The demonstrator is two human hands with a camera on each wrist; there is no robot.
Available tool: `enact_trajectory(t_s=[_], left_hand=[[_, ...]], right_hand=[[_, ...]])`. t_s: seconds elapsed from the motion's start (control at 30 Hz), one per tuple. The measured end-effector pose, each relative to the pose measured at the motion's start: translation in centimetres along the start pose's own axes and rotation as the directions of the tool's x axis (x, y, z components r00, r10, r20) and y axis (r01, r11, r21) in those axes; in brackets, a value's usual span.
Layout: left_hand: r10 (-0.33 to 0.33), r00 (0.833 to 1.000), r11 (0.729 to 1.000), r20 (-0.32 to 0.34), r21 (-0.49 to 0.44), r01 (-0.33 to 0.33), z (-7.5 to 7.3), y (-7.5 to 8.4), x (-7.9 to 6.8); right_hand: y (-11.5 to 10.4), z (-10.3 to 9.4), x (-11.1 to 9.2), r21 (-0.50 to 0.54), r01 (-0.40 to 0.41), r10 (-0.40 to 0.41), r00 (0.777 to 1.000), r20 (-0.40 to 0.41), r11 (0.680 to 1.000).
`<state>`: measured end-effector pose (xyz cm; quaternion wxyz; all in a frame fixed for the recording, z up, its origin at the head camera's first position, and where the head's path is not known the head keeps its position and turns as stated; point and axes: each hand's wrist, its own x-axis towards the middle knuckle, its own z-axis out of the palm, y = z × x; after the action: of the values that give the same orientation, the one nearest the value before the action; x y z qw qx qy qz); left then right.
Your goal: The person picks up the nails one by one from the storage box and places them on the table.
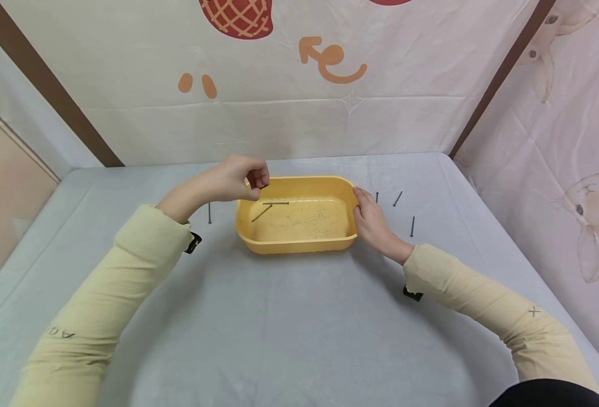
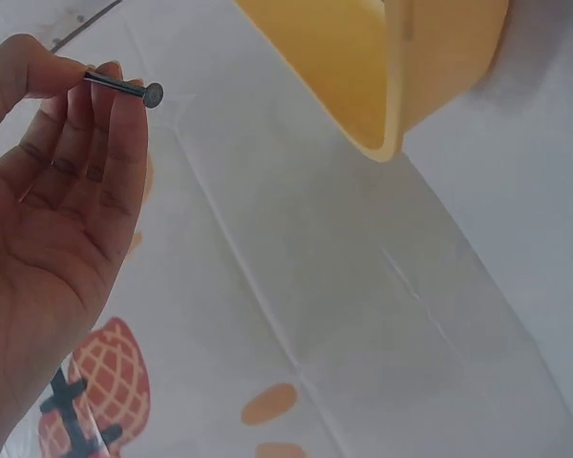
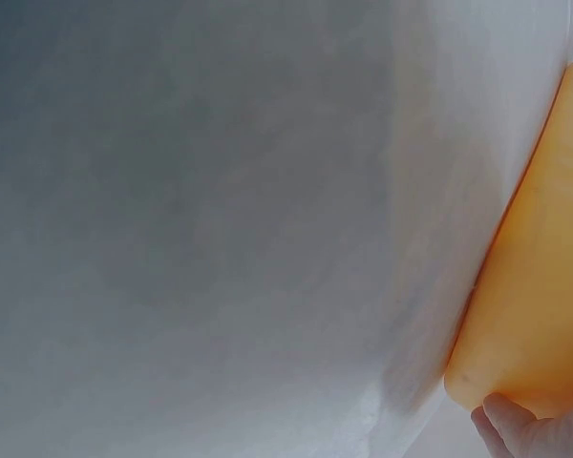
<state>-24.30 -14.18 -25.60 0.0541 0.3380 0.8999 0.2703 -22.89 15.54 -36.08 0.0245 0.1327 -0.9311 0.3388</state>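
Observation:
A yellow plastic basin (image 1: 296, 247) rests on the cloth-covered table, with two nails (image 1: 262, 213) lying inside at its left. My left hand (image 1: 233, 178) is raised over the basin's back left corner. In the left wrist view, its thumb and fingertips pinch a dark metal nail (image 2: 119, 86), whose round head sticks out beyond the fingers. At the other end, my right hand (image 1: 373, 223) holds the basin's right side. The right wrist view shows its fingertips (image 3: 501, 410) against the basin's outer wall (image 3: 535, 286).
One loose nail (image 1: 210, 213) lies left of the basin, beside the left forearm. Right of the basin, past the right hand, are three more nails (image 1: 412, 226). A printed fabric sheet (image 1: 289, 124) hangs along the table's back edge, with another on the right.

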Motion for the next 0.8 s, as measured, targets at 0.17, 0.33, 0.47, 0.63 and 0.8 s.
enact_trajectory(t_s=[0.17,0.33,0.47,0.63,0.8], left_hand=[[-0.047,0.998,0.999,-0.031,0.002,0.047,-0.2,-0.3,-0.6],[-0.074,0.996,0.997,-0.053,-0.013,0.074,-0.3,-0.5,-1.4],[-0.102,0.992,0.995,-0.07,-0.027,0.1,-0.4,-0.7,-2.0],[-0.132,0.988,0.991,-0.081,-0.049,0.128,-0.5,-1.0,-2.8],[-0.152,0.984,0.988,-0.097,-0.033,0.149,-0.5,-1.8,-3.4]], right_hand=[[0.0,0.0,0.0,0.0,0.002,-0.002,1.0,-0.002,1.0],[-0.1,0.0,0.0,0.0,-0.002,0.002,1.0,-0.003,1.0],[0.0,0.0,0.0,0.0,-0.001,0.001,1.0,-0.005,1.0],[0.0,0.0,0.0,-0.009,-0.005,0.005,1.0,0.0,1.0],[-0.1,0.0,0.0,-0.008,-0.012,0.012,1.0,-0.001,1.0]])
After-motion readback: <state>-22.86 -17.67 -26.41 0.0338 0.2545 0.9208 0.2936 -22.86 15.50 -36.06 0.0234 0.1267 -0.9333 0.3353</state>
